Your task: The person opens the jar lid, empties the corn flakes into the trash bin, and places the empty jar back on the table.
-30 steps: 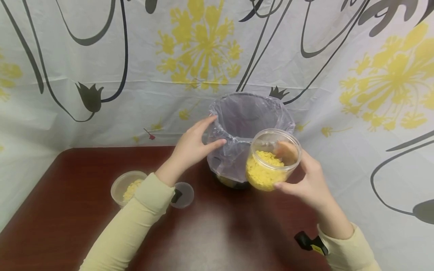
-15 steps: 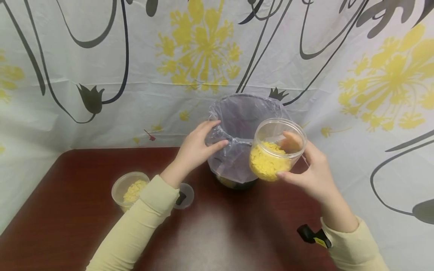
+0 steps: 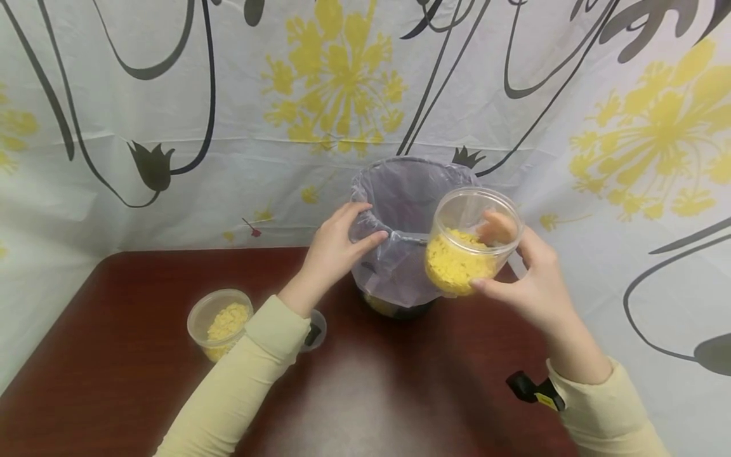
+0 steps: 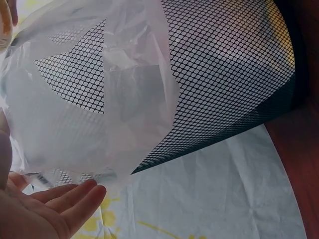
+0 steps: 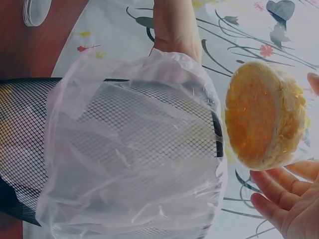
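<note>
In the head view, my right hand (image 3: 531, 285) grips a clear round plastic jar (image 3: 474, 244), partly filled with yellow flakes (image 3: 459, 260). The jar is tilted, its mouth toward the camera, and overlaps the front right rim of a trash bin. Black mesh shows on the bin (image 4: 224, 64), which is lined with a translucent plastic bag (image 5: 129, 144) folded over the rim. My left hand (image 3: 337, 241) holds the bin's left rim, thumb at the front edge. Its other fingers (image 4: 75, 204) lie along the bag's outside in the left wrist view.
A second clear tub (image 3: 219, 324) with paler yellow pieces stands on the dark red table (image 3: 131, 381), left of my left sleeve. Partly behind that sleeve lies a clear round lid (image 3: 316, 327). A patterned white curtain (image 3: 228, 127) hangs close behind the bin.
My right hand has raised the jar and moved it slightly right. My left hand stays at the bin's rim, with its forearm shifted a little right.
</note>
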### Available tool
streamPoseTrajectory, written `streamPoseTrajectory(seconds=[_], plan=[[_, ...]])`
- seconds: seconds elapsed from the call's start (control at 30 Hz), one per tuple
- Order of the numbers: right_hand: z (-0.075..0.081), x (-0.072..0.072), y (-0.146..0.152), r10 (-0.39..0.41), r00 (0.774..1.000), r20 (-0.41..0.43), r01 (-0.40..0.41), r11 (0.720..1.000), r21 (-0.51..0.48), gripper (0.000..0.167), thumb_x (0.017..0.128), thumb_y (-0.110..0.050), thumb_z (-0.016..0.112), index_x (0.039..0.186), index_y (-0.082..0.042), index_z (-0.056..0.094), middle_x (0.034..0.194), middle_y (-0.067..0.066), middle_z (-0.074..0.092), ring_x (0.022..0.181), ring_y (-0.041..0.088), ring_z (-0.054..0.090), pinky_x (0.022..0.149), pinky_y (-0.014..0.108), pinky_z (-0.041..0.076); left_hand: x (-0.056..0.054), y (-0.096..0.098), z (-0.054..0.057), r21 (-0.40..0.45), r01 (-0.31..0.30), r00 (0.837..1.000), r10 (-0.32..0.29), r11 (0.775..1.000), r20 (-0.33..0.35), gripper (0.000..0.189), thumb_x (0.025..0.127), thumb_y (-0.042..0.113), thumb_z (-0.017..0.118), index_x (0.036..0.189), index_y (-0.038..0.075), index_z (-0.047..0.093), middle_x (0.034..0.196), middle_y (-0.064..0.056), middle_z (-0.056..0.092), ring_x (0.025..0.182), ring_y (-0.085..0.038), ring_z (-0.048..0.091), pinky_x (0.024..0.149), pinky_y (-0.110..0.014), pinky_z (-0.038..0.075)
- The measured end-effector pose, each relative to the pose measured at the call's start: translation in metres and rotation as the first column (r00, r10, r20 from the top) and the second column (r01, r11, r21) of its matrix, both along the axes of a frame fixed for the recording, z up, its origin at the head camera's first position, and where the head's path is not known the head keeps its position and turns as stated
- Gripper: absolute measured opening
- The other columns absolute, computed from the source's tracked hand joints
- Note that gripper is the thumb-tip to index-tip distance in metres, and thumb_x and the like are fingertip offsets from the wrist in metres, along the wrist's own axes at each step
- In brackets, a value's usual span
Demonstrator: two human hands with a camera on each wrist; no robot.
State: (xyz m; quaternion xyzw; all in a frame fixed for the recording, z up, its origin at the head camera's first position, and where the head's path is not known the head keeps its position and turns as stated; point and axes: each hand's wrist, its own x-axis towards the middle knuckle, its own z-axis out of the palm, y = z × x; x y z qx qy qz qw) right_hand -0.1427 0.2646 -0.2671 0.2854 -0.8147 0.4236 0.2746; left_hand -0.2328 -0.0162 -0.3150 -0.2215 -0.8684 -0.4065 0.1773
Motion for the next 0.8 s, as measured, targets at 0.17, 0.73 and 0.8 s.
streamPoseTrajectory(seconds=[0.17,0.73,0.8], plan=[[0.004,-0.002,-0.001,-0.02,1.0,-0.005,0.02,1.0,0.007,0.087,0.049,0.013,0.083,0.13,0.001,0.054,0.105,0.008,0.063,0.105,0.01,0.055,0.097,0.022,0.035,-0.001,0.0,0.001,0.021,0.009,1.0,-0.01,1.0,0.021,0.059,0.084,0.049,0.069,0.129,0.013,0.056,0.139,-0.009,0.049,0.132,-0.028,0.04,0.102,-0.049,0.035],[0.016,-0.009,-0.002,-0.121,0.993,-0.006,0.121,0.993,-0.003,0.081,0.052,0.012,0.084,0.128,-0.001,0.058,0.103,-0.002,0.063,0.1,0.007,0.056,0.091,0.019,0.038,-0.002,-0.001,0.0,0.108,0.035,0.996,-0.043,0.993,0.073,0.053,0.082,0.049,0.071,0.122,0.017,0.059,0.139,-0.009,0.049,0.136,-0.025,0.034,0.104,-0.048,0.032],[0.017,-0.011,-0.002,-0.123,0.992,0.001,0.123,0.992,-0.024,0.079,0.053,0.012,0.083,0.126,0.001,0.058,0.104,-0.003,0.063,0.101,0.008,0.056,0.092,0.019,0.038,-0.002,-0.001,0.0,0.119,0.039,0.996,-0.049,0.992,0.079,0.052,0.082,0.049,0.071,0.121,0.017,0.059,0.139,-0.009,0.049,0.136,-0.025,0.033,0.105,-0.047,0.032]])
